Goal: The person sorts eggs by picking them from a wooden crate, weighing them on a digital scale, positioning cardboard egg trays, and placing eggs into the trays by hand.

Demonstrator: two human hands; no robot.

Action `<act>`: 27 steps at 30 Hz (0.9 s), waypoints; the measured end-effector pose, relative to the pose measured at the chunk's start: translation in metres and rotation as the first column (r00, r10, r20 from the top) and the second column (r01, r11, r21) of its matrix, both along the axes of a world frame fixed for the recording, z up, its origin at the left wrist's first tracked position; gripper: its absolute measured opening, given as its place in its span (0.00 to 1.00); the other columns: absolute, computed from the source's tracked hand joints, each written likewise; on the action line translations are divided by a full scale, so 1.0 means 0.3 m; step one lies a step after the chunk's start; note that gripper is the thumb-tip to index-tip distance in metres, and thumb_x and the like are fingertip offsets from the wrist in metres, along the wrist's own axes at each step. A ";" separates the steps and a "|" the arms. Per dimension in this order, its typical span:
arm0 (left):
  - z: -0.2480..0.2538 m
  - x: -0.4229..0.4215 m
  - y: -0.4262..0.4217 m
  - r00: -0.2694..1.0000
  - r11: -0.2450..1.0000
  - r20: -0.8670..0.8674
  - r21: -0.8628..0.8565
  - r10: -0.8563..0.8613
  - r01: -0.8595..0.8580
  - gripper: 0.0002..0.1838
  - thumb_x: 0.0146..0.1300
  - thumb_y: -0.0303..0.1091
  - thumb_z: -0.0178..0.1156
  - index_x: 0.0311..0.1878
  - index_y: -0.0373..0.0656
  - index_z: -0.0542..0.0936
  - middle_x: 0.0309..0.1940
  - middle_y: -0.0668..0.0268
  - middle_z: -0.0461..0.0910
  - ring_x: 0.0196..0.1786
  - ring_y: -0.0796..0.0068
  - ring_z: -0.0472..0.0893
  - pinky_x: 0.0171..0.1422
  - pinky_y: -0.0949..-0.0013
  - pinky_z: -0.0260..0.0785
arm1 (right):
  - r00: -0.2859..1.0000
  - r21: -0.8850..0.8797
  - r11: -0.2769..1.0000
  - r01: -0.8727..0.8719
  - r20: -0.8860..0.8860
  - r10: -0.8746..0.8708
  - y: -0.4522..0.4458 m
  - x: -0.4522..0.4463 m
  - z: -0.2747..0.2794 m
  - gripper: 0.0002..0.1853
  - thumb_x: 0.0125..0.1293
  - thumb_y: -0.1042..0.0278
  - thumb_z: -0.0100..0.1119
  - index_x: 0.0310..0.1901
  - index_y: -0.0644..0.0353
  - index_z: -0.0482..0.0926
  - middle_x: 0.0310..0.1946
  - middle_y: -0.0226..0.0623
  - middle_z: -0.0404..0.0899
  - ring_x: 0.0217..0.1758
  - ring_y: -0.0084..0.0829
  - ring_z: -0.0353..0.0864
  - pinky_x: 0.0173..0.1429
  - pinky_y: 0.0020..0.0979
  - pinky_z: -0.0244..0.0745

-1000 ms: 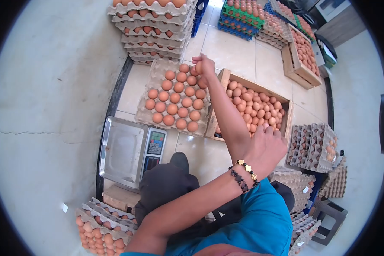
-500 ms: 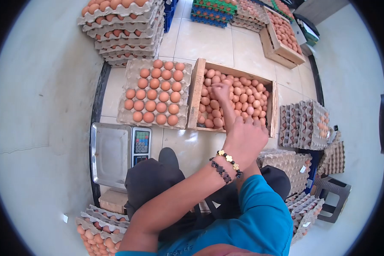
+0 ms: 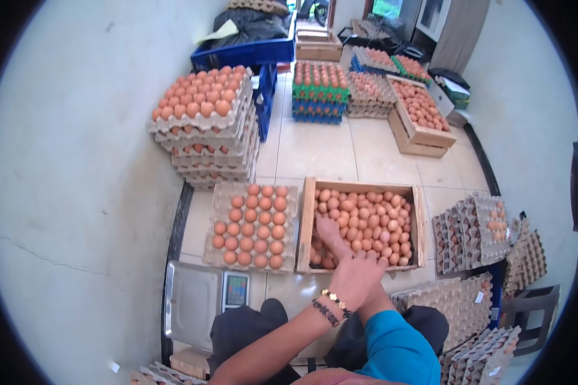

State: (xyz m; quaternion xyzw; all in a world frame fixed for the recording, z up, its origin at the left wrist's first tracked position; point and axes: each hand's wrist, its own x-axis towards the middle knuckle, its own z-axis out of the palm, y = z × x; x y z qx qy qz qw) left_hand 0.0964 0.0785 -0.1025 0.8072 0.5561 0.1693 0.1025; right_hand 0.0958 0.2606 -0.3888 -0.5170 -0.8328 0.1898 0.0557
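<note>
Brown eggs (image 3: pixel 368 218) fill a wooden crate (image 3: pixel 310 205) on the floor in front of me. My right hand (image 3: pixel 329 230) reaches down among the eggs at the crate's left side, fingers bent and their tips hidden. Crossing over my right forearm is my left hand (image 3: pixel 359 273), with beaded bracelets (image 3: pixel 332 307) at its wrist. Its fingers curl down at the crate's front rim; whatever lies under them is hidden. Left of the crate, a grey cardboard egg tray (image 3: pixel 218 208) carries rows of brown eggs, with several bare cups along its left side.
A scale (image 3: pixel 196 298) stands at the left near my knee. Behind it rises a tall stack of filled trays (image 3: pixel 209 144). Green and blue trays (image 3: pixel 320 102) and another egg crate (image 3: pixel 424 131) are further back. More trays (image 3: pixel 472 231) and a dark stool (image 3: pixel 533 317) stand right.
The view has tilted up, bringing more of the room's far end into sight. My right hand has shifted toward the crate's left wall; my left hand stays by the front rim.
</note>
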 end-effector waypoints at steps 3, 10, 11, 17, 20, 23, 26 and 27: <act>0.011 0.008 -0.013 1.000 1.000 0.009 -0.002 -0.019 0.019 0.11 0.56 0.33 0.61 0.43 0.45 0.80 0.41 0.65 0.80 0.48 0.67 0.82 0.49 0.64 0.72 | 1.000 -0.041 0.999 -0.001 -0.013 0.001 -0.020 0.014 0.015 0.16 0.59 0.63 0.62 0.47 0.59 0.78 0.47 0.51 0.81 0.53 0.48 0.81 0.51 0.45 0.79; -0.011 0.019 -0.018 0.999 1.000 -0.029 -0.003 -0.029 0.029 0.13 0.58 0.36 0.60 0.45 0.44 0.78 0.40 0.65 0.80 0.46 0.66 0.82 0.48 0.62 0.72 | 0.999 -0.043 0.999 -0.013 -0.041 0.011 -0.034 0.019 0.017 0.17 0.57 0.64 0.64 0.47 0.59 0.78 0.46 0.50 0.81 0.51 0.49 0.82 0.50 0.45 0.79; -0.012 0.018 -0.017 0.999 1.000 -0.019 -0.006 -0.028 0.028 0.13 0.58 0.36 0.60 0.46 0.44 0.78 0.39 0.65 0.80 0.46 0.66 0.82 0.48 0.62 0.72 | 0.999 -0.042 0.999 -0.012 -0.044 0.011 -0.032 0.019 0.016 0.17 0.56 0.64 0.65 0.47 0.59 0.78 0.45 0.50 0.82 0.51 0.49 0.82 0.50 0.45 0.79; -0.020 0.007 -0.015 1.000 0.999 -0.011 -0.051 -0.011 0.011 0.13 0.59 0.36 0.60 0.47 0.44 0.78 0.40 0.65 0.80 0.46 0.67 0.82 0.49 0.62 0.71 | 0.998 -0.025 0.999 -0.032 -0.053 0.030 -0.015 0.003 0.005 0.18 0.54 0.65 0.66 0.47 0.59 0.78 0.44 0.50 0.82 0.50 0.49 0.82 0.49 0.45 0.79; -0.003 0.005 -0.002 0.998 0.998 -0.066 -0.062 0.009 -0.013 0.14 0.58 0.36 0.60 0.47 0.45 0.78 0.40 0.65 0.81 0.46 0.67 0.83 0.50 0.62 0.70 | 0.995 0.027 0.999 -0.046 -0.082 0.048 0.008 -0.011 -0.032 0.19 0.53 0.66 0.67 0.47 0.59 0.78 0.43 0.50 0.83 0.49 0.50 0.83 0.49 0.45 0.79; 0.006 -0.003 -0.008 0.998 0.999 -0.049 -0.037 0.026 -0.028 0.13 0.56 0.34 0.60 0.46 0.46 0.79 0.38 0.66 0.82 0.45 0.68 0.83 0.49 0.64 0.69 | 0.978 0.209 0.976 -0.055 -0.185 0.094 0.052 -0.004 -0.184 0.20 0.52 0.66 0.68 0.47 0.59 0.78 0.42 0.50 0.83 0.48 0.50 0.83 0.49 0.45 0.79; 0.004 -0.002 -0.010 0.997 0.999 -0.072 -0.022 0.024 -0.025 0.12 0.56 0.34 0.60 0.44 0.45 0.80 0.39 0.65 0.82 0.43 0.68 0.83 0.48 0.65 0.69 | 0.990 -0.172 0.980 -0.102 -0.116 0.082 0.010 0.035 0.052 0.28 0.45 0.66 0.73 0.52 0.60 0.79 0.45 0.51 0.83 0.48 0.48 0.83 0.51 0.42 0.79; 0.007 0.001 -0.013 0.997 0.999 -0.071 -0.048 0.015 -0.018 0.13 0.56 0.34 0.60 0.45 0.45 0.80 0.39 0.65 0.83 0.44 0.68 0.83 0.48 0.65 0.69 | 0.963 -0.244 0.956 -0.162 -0.252 0.099 0.017 0.055 0.034 0.29 0.45 0.66 0.73 0.53 0.61 0.79 0.46 0.48 0.83 0.49 0.45 0.83 0.52 0.40 0.78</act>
